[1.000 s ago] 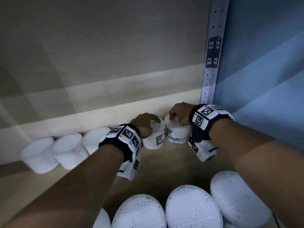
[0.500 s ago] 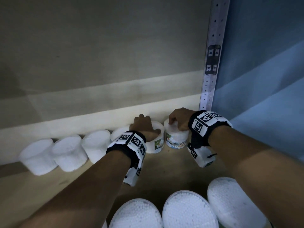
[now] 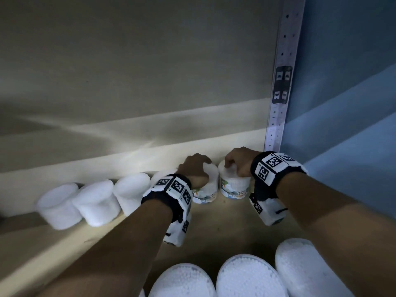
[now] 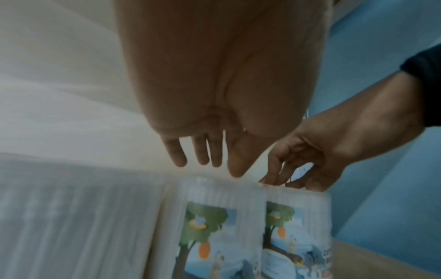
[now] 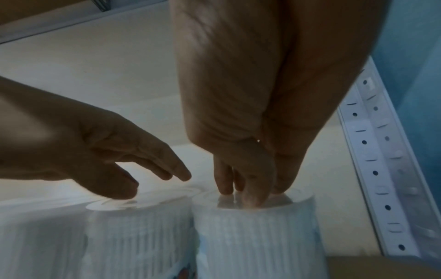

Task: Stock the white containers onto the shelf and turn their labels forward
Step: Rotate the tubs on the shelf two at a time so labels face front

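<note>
Two white ribbed containers stand side by side at the shelf's back right corner, picture labels facing me. My left hand (image 3: 203,170) hovers over the left container (image 3: 206,194). In the left wrist view its fingers (image 4: 179,158) hang straight, just above that lid. Only its thumb (image 5: 124,188) touches the lid in the right wrist view. My right hand (image 3: 234,168) claws the lid of the right container (image 3: 234,189), and its bunched fingertips (image 5: 248,196) press down on top.
A row of plain white containers (image 3: 96,202) runs left along the back board. Large white tubs (image 3: 248,277) fill the shelf's front edge under my forearms. A perforated metal upright (image 3: 278,103) and a blue side wall (image 3: 342,103) close the right side.
The left container's label has come round toward the front. My left hand has loosened from a grip on its lid to straight fingers. My right hand stays on its lid.
</note>
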Tool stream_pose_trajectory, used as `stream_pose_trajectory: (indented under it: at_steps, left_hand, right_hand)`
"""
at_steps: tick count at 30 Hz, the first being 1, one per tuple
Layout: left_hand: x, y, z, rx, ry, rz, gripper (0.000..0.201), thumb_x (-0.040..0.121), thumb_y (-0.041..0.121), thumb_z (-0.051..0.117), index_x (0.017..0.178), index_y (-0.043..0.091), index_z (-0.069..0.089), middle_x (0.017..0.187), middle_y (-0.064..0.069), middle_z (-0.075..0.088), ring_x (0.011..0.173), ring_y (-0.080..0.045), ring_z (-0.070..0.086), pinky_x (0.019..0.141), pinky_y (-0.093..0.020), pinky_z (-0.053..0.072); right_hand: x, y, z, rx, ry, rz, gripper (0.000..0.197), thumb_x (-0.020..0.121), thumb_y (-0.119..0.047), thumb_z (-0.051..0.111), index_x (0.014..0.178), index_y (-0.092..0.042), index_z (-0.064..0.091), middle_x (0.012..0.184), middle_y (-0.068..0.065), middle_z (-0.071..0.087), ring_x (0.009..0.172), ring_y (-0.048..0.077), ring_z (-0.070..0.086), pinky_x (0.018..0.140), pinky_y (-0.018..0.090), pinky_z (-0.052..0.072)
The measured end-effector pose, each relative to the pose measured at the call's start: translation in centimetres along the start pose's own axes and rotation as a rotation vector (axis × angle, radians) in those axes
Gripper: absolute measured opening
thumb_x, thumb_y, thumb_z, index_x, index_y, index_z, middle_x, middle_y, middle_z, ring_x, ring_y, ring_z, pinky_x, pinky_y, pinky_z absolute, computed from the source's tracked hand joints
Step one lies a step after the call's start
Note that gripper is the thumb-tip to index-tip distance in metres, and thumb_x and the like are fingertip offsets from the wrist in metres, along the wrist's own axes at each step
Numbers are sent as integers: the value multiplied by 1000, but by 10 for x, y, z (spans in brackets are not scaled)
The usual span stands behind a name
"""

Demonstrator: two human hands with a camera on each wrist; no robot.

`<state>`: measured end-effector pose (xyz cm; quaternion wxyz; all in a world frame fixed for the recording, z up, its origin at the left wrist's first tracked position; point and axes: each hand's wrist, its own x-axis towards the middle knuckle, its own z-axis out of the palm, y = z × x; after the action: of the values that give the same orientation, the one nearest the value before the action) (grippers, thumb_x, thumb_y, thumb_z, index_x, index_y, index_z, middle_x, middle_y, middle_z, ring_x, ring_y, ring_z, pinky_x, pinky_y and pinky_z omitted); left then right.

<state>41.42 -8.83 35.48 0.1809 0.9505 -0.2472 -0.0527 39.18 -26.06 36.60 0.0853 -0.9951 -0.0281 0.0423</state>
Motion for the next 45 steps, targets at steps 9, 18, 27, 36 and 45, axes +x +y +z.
stream_pose_trajectory:
  at_steps: [9,18,27,36,45]
  left_hand:
    - [-1,6,8,166,75,-130,54,88,46,56,130,12,48,134,-11,43,130,-29,39,104,-43,39]
    - [0,2,-3,181,-39,-20,51,93,30,57,140,14,44,144,-10,40,133,-26,40,108,-34,36]
    - [-8,21,-9,401,-122,74,45,94,24,56,135,9,45,137,-13,46,127,-30,47,102,-35,39]
    - [-53,55,-10,571,-257,187,45,92,26,60,131,6,48,133,-16,51,122,-32,52,97,-37,42]
    - [-93,77,-3,485,-261,195,56,93,25,58,142,11,34,138,-15,45,124,-31,48,91,-31,37]
  right_hand:
    - [2,-2,0,-23,0,-16,44,83,4,58,125,-9,61,134,11,56,123,28,54,103,31,45]
    - [1,-2,-3,-38,-23,-22,46,83,5,58,126,-11,60,135,9,55,124,26,53,101,29,44]
    - [-16,-8,-9,-36,-58,11,45,84,6,56,125,-13,61,134,8,57,123,25,54,96,25,43]
    - [-66,-14,-16,-43,-198,-8,40,79,7,59,115,-8,65,128,12,59,112,31,61,91,32,52]
    - [-114,-19,-24,-82,-209,-7,34,81,7,61,112,-6,67,122,12,64,110,29,61,76,23,43]
